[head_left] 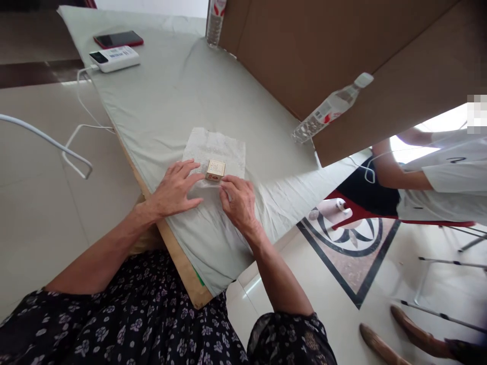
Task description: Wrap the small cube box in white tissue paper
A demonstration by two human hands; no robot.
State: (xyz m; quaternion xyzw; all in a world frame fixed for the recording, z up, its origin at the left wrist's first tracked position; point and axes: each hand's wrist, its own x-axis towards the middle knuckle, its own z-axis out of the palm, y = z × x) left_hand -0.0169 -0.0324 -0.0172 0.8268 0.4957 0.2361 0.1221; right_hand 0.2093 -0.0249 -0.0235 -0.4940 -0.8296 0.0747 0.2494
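Note:
A small cream-coloured box (216, 168) with printing on its top and a reddish mark on its front side sits on a whitish, textured sheet (201, 144) that looks like bubble wrap. To the box's left, my left hand (175, 188) is open, fingers spread, with the index fingertip close to the box and the thumb pointing along the cloth. My right hand (239, 200) is at the box's near right corner. Its thumb and index finger are pinched on what looks like the near edge of the sheet, and the other fingers are curled.
Large cardboard panels (289, 45) stand along the table's right side, with one plastic bottle (327, 111) leaning there and another bottle (215, 25) farther back. A phone (118, 39) and a white cabled device (115, 59) lie far left. A seated person's arm (403, 175) shows at right.

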